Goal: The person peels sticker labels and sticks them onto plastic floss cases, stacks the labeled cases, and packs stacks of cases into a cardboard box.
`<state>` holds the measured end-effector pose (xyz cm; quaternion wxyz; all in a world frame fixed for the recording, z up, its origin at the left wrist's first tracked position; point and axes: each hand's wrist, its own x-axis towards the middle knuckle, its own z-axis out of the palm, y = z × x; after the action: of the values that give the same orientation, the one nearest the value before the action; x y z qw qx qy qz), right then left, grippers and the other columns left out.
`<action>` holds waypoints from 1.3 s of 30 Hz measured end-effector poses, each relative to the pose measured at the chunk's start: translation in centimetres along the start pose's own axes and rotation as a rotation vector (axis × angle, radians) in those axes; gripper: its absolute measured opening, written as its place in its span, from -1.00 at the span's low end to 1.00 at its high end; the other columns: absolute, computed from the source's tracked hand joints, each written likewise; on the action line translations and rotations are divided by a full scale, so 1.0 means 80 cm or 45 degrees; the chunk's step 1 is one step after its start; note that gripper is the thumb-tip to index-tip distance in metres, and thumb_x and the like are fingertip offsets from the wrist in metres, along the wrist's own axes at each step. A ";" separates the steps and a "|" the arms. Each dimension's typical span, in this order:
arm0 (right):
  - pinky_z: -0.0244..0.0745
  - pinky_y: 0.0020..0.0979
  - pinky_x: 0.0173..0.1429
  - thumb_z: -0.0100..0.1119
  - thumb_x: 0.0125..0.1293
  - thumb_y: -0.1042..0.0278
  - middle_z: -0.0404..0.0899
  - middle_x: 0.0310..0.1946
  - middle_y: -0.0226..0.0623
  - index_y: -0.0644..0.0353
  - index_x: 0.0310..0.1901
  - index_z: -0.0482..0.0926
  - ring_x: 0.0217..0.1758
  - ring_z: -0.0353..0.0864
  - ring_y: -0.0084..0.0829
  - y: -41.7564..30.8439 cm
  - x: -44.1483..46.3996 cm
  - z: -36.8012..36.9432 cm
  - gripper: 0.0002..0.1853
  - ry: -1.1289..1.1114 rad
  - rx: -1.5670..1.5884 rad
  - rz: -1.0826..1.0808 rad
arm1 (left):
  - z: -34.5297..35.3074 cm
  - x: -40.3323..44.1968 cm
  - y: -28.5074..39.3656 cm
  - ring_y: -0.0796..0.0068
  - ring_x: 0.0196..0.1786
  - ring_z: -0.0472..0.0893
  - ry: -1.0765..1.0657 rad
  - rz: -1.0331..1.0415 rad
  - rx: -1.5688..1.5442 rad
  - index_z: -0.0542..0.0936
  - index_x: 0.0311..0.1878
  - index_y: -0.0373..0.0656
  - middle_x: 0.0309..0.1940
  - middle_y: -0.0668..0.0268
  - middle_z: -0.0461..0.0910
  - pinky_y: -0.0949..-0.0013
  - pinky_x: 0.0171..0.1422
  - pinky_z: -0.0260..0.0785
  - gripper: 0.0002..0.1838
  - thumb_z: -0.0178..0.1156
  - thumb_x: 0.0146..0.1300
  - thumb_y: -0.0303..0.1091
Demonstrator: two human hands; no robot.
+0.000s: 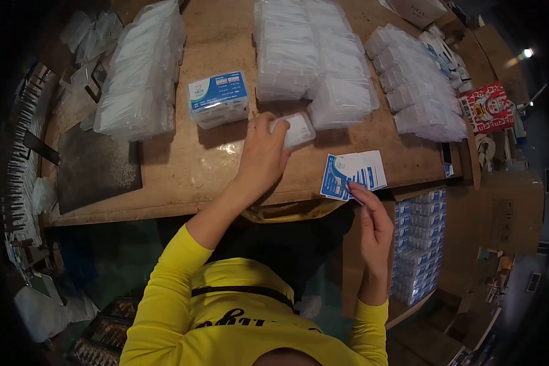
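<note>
My left hand is closed on a small clear plastic box with white contents, low over the wooden table. Its thumb and fingers grip the box's left end. My right hand is at the table's front edge, fingers stretched out, with the fingertips on a fanned pile of blue-and-white printed cards. Whether it lifts one of the cards cannot be made out. Left of the box stands a stack of filled boxes with a blue printed card on top.
Long rows of clear boxes with white contents cover the back of the table. A dark flat plate lies at left. Below right, a carton holds stacked blue-labelled boxes. A red printed bag sits at far right.
</note>
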<state>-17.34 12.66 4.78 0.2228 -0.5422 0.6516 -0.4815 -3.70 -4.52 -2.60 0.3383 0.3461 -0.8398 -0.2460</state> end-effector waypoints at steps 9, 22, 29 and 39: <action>0.26 -0.25 0.16 -0.10 -0.04 0.77 0.47 0.00 -0.09 0.30 -0.15 0.55 0.05 0.43 -0.09 -0.012 0.016 0.039 -0.61 -0.245 -0.280 -0.421 | -0.054 -0.074 0.020 0.35 0.14 0.33 -0.279 -0.110 -1.043 0.31 0.08 -0.20 0.07 0.22 0.25 0.38 0.19 0.24 -0.28 0.34 -0.25 -0.71; 0.37 -0.27 0.09 0.01 -0.03 0.68 0.45 0.04 -0.21 0.27 -0.14 0.57 0.03 0.44 -0.14 -0.019 0.013 0.042 -0.65 -0.249 -0.441 -0.590 | -0.062 -0.086 0.027 0.40 0.21 0.29 -0.264 -0.149 -1.449 0.15 0.23 -0.22 0.15 0.24 0.20 0.32 0.30 0.16 -0.13 0.34 -0.21 -0.74; 0.37 -0.27 0.10 0.01 -0.04 0.69 0.45 0.04 -0.21 0.28 -0.14 0.57 0.04 0.43 -0.14 -0.020 0.015 0.042 -0.64 -0.267 -0.454 -0.589 | -0.063 -0.085 0.026 0.40 0.21 0.29 -0.248 -0.115 -1.424 0.16 0.21 -0.22 0.14 0.24 0.20 0.31 0.32 0.15 -0.14 0.34 -0.21 -0.74; -0.22 0.01 0.37 0.18 0.05 0.42 -0.12 0.35 -0.04 0.28 0.28 0.04 0.40 -0.24 0.09 -0.016 0.010 0.045 -0.24 -0.640 -0.877 -0.263 | -0.091 -0.065 0.016 0.33 0.10 0.38 -0.127 -0.094 -0.949 0.56 -0.35 -0.22 0.07 0.13 0.28 0.38 0.10 0.35 -0.71 0.36 -0.21 -0.66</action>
<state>-13.99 10.61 4.49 0.1313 -0.7474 0.6420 -0.1092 3.91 -1.08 0.92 0.3907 0.2167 -0.6950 -0.5633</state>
